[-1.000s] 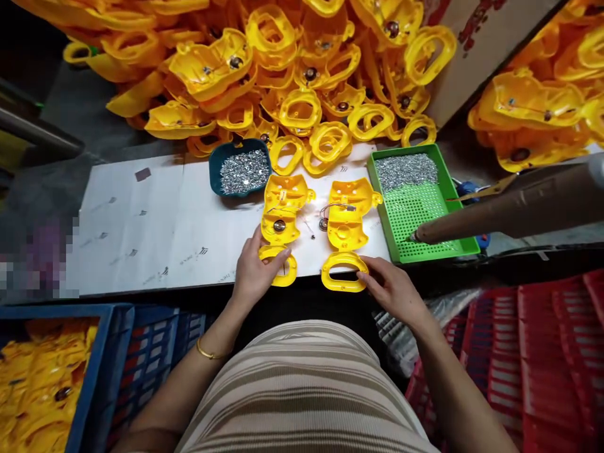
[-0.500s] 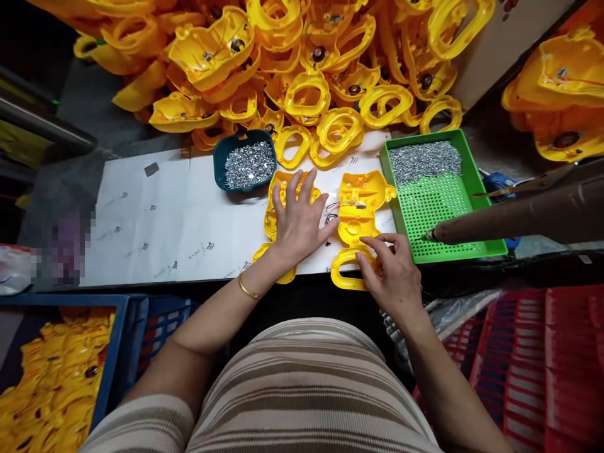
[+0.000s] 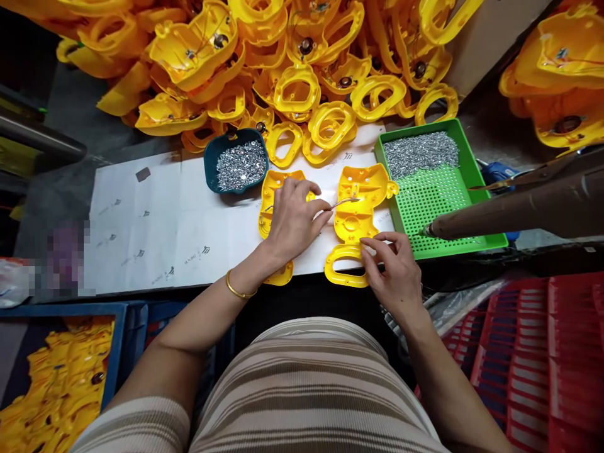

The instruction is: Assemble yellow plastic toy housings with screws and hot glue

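My left hand (image 3: 295, 217) pinches thin wires (image 3: 344, 202) between thumb and forefinger, above the white board. Those wires run to the right-hand yellow shell (image 3: 358, 189), which lies with its hollow side up. Beneath and beside my left hand is another yellow shell (image 3: 267, 207), partly covered by it. My right hand (image 3: 394, 270) has thumb and forefinger at the right side of the yellow handle ring (image 3: 333, 267) below the right-hand shell. The round part on the wires is hidden by my left fingers.
A dark teal bowl (image 3: 208, 165) of small metal screws stands left of the shells. To the right is a green tray (image 3: 486, 242) with more metal pieces. Yellow parts (image 3: 292, 91) are heaped behind. Blue (image 3: 120, 346) and red crates (image 3: 523, 352) flank my body.
My left hand has gone from spread fingers to a pinch on the wires, lifting them from the board. The right hand has barely moved. The whole view has shifted slightly.
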Action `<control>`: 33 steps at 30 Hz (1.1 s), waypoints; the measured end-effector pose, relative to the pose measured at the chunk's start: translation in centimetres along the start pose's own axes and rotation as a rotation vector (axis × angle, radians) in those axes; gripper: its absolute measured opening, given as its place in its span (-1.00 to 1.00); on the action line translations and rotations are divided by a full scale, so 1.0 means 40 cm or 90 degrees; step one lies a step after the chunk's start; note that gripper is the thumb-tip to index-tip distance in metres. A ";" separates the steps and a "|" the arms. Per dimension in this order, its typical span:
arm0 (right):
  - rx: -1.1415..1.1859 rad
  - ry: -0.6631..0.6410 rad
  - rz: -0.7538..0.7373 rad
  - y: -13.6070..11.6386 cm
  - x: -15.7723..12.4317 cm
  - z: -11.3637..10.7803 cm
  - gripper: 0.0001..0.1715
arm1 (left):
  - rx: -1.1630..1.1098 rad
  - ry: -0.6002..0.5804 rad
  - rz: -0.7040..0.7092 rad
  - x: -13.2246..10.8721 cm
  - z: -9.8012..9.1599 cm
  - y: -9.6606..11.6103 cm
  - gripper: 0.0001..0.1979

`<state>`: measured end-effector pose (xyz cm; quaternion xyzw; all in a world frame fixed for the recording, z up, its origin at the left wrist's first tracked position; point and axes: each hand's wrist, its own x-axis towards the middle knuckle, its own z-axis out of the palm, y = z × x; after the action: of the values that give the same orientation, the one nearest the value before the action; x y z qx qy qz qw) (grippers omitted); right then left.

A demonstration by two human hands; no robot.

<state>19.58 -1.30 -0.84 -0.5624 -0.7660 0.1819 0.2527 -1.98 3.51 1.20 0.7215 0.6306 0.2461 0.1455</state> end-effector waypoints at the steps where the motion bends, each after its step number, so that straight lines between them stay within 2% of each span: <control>1: 0.026 0.026 0.009 -0.008 0.002 -0.003 -0.70 | -0.064 -0.005 -0.011 -0.002 -0.001 0.001 -0.84; 4: 0.173 0.047 0.083 -0.037 0.018 -0.009 -0.69 | -0.323 -0.033 -0.090 -0.003 0.004 0.001 -0.84; 7: 0.421 -0.029 0.203 -0.061 0.047 -0.005 -0.54 | -0.585 -0.066 -0.210 -0.001 0.013 0.006 -0.80; 9: 0.541 -0.075 0.255 -0.068 0.065 0.003 -0.44 | -0.697 -0.095 -0.264 -0.002 0.015 0.013 -0.73; 11: 0.582 -0.075 0.265 -0.068 0.078 0.012 -0.48 | -0.749 -0.114 -0.285 -0.006 0.013 0.021 -0.67; 16: 0.514 -0.027 0.209 -0.054 0.081 0.017 -0.73 | -0.725 -0.149 -0.275 -0.020 0.005 0.022 -0.64; 20: 0.510 -0.054 0.208 -0.045 0.082 0.011 -0.69 | -0.713 -0.159 -0.256 -0.029 0.009 0.013 -0.67; 29: 0.464 -0.089 0.161 -0.030 0.093 0.024 -0.67 | -0.734 -0.165 -0.286 -0.034 0.013 0.024 -0.64; 33: 0.306 -0.076 0.087 -0.019 0.091 0.004 -0.70 | -0.655 -0.192 -0.244 -0.027 -0.009 0.015 -0.69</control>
<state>18.01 1.93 0.11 -0.5247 -0.6747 0.4081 0.3208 -1.74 2.32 1.62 0.4575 0.5215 0.3848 0.6088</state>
